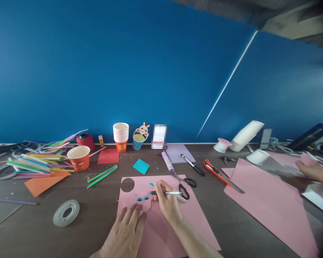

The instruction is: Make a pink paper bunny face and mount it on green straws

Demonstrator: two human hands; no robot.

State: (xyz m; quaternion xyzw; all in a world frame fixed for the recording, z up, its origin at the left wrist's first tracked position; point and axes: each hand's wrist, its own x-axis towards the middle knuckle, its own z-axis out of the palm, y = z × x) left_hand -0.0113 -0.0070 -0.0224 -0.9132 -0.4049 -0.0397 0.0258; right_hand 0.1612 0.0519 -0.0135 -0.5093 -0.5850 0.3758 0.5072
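Observation:
A pink sheet (161,233) with a round hole near its top left corner lies before me. My left hand (127,229) rests flat, fingers spread, its tips on a small pink paper disc (147,205). Two blue rings with dark centres (143,199) sit at the disc's upper edge. In my right hand (165,202) is a black and silver pen (173,192), held nearly level, its tip pointing left above the rings. Small blue scraps lie around them. Black-handled scissors (184,191) lie just right of my right hand, partly on the sheet.
Tape roll (66,213) and coloured sticks (34,165) lie left. Paper cups (121,136), a glue stick (167,161), a marker (193,165) and a blue square (141,166) lie behind. Right are an orange cutter (222,175), pink sheets (269,204) and another person's hand (313,170).

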